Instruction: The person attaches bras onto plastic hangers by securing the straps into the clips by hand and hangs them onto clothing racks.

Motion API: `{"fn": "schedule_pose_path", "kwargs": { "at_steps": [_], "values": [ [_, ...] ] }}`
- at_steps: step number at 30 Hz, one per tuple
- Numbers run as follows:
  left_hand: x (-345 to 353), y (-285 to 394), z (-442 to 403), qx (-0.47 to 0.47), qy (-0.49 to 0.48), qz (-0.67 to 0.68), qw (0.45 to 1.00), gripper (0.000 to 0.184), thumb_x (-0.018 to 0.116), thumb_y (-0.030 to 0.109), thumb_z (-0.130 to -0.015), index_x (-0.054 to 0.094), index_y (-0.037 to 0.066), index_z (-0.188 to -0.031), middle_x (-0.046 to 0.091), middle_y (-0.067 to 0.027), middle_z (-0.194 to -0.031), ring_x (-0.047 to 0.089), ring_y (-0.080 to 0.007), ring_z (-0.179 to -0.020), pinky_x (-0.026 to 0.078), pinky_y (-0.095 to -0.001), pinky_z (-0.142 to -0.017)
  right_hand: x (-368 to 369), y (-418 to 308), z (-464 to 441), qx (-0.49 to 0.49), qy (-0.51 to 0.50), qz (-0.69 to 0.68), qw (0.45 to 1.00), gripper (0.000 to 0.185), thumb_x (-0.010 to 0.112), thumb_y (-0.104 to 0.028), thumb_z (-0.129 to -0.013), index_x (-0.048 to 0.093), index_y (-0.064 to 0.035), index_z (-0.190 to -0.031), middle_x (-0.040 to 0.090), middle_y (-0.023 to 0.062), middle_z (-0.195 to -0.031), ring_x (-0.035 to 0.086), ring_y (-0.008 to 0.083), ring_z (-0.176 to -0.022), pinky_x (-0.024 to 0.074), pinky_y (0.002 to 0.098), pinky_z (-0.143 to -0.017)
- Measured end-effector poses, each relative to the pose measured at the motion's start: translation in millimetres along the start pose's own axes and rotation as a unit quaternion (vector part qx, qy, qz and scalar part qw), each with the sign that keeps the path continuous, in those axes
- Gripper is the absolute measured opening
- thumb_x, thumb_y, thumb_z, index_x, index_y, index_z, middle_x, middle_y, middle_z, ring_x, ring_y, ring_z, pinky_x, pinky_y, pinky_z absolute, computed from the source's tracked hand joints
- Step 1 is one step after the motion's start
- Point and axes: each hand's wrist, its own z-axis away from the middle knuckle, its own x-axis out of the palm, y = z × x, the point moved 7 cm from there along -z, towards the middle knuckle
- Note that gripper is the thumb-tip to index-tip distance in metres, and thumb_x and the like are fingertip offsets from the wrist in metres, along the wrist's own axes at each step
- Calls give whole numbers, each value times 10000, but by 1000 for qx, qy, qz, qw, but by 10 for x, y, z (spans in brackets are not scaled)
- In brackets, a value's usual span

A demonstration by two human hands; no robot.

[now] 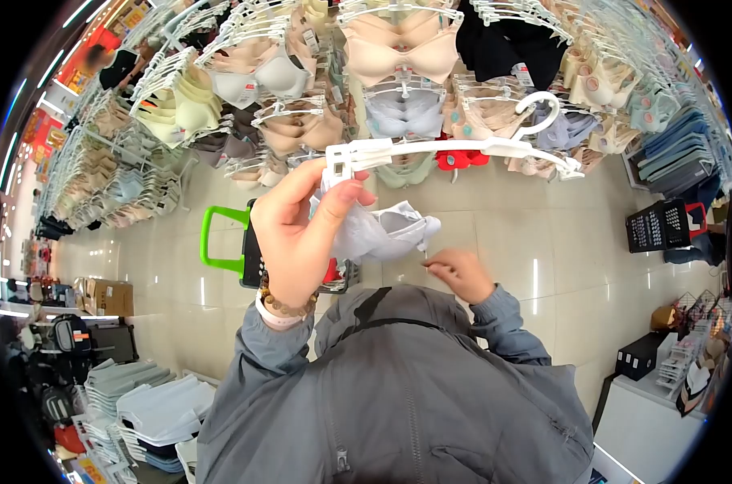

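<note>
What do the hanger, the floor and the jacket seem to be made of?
Hanger: probably plastic, white and slightly glossy, with thick, moulded-looking clips.
Floor: polished tile, likely ceramic or stone, given the joint lines and bright reflections.
Jacket: matte, woven-looking grey fabric, possibly synthetic, with soft creases.

No wording, number or brand can be read. The tag [523, 76] on the black garment [507, 44] (white, partly red) is too small to make out.
</note>
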Motion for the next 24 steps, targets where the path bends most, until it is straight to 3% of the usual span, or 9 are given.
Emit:
{"fn": "schedule_pose_path", "kwargs": {
  "at_steps": [1, 3, 7, 9, 10, 15, 19, 22, 24],
  "values": [
    [5, 11, -6, 0, 1, -5, 1000, 208, 624, 82, -888, 618, -72, -1027, 676, -82, -848, 633, -124, -776, 478, -243, -686, 139, 196, -68, -3, -2, -4, 1000, 290, 700, -247, -803, 674, -32, -996, 653, 162, -928, 628, 298, -812, 494, 357, -656],
    [0, 1, -4, -23, 18, 24, 999, 187, 623, 67, -884, 622, -70, -1011, 672, -82, -863, 632, -124, -764, 482, -248, -685, 655, 497, -165, 24, -140, -16, 990, 655, 696, -210, -813, 406, -89, -1389, 555, 178, -1234, 551, 299, -1114, 502, 377, -808],
    [-141, -38, 38, -24, 48, 38, 998, 192, 615, 82, -888, 626, -70, -1006, 665, -80, -820, 626, -124, -719, 483, -246, -653, 808, 412, -763, -7, -47, -212, 976, 963, 675, -108, -814, 2, -161, -1501, 332, 119, -1454, 338, 242, -1332, 428, 373, -971],
    [-334, -40, 119, -32, 86, 26, 995, 217, 608, 114, -894, 627, -74, -999, 652, -81, -768, 611, -119, -661, 477, -235, -609, 665, 222, -960, -66, -28, -526, 847, 1063, 654, -28, -797, -145, -183, -1480, 225, 74, -1506, 228, 235, -1385, 315, 380, -1077],
    [-420, -29, 159, -47, 117, 28, 992, 237, 602, 137, -898, 628, -82, -986, 640, -80, -728, 597, -115, -629, 458, -221, -581, 504, -50, -946, -99, -13, -593, 799, 1025, 631, 24, -778, -81, -148, -1495, 203, 65, -1509, 219, 233, -1386, 246, 389, -1109],
    [-1086, -193, 449, -43, 233, -14, 971, 256, 584, 168, -918, 621, -80, -971, 622, -64, -717, 566, -100, -609, 433, -222, -574, 186, -47, -1162, -108, 29, -563, 819, 909, 592, -9, -831, -14, -111, -1501, 307, 79, -1451, 323, 231, -1327, 296, 380, -1071],
    [-1497, -246, 731, -55, 300, -2, 952, 256, 575, 173, -931, 618, -76, -971, 615, -53, -709, 568, -100, -610, 428, -220, -568, 226, -429, -1366, -132, 30, -375, 917, 870, 612, -316, -892, 23, -120, -1502, 608, 79, -975, 605, 163, -786, 507, 309, -714],
    [-1768, -275, 901, -52, 289, -3, 956, 248, 543, 170, -950, 611, -56, -1024, 633, -69, -855, 546, -78, -622, 420, -211, -532, 411, -800, -1419, -132, 68, -395, 906, 792, 596, -377, -898, 147, -99, -1489, 612, 76, -905, 602, 156, -791, 491, 286, -688],
    [-1981, -318, 1026, -62, 292, 24, 954, 247, 549, 176, -948, 613, -53, -1014, 621, -59, -807, 537, -73, -620, 411, -200, -532, 647, -898, -1459, 22, 89, -593, 800, 674, 560, -437, -906, 309, -59, -1405, 598, 40, -817, 603, 135, -760, 478, 263, -624]
  ]
}}
